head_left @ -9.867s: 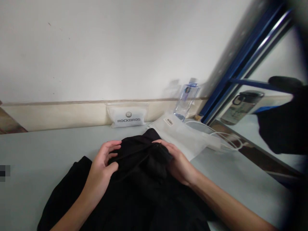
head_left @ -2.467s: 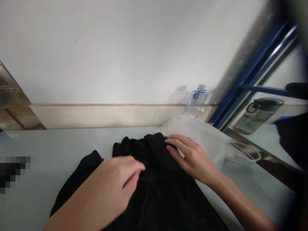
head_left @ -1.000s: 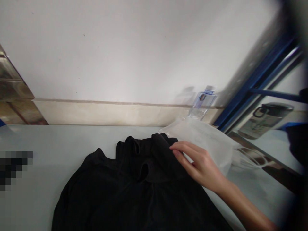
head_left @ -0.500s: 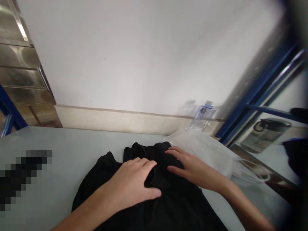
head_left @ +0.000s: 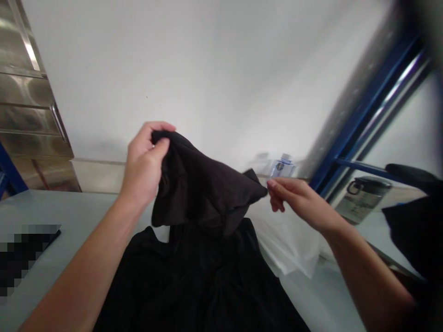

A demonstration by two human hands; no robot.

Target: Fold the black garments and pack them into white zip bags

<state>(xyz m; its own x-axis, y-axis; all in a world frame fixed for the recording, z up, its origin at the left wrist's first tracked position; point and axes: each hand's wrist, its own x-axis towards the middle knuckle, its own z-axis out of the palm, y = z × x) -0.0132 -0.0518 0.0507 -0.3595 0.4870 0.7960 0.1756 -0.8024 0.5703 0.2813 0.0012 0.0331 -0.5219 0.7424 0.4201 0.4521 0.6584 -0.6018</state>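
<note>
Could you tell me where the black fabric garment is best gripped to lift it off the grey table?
Probably by the raised top edge of the black fabric garment: the left hand already pinches one corner from the left, and the right hand meets the opposite pointed corner from the right. The rest lies limp on the grey table.

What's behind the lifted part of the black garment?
Behind the black garment only the white wall and a clear bottle show; the wall's base strip and table edge are largely covered there.
</note>
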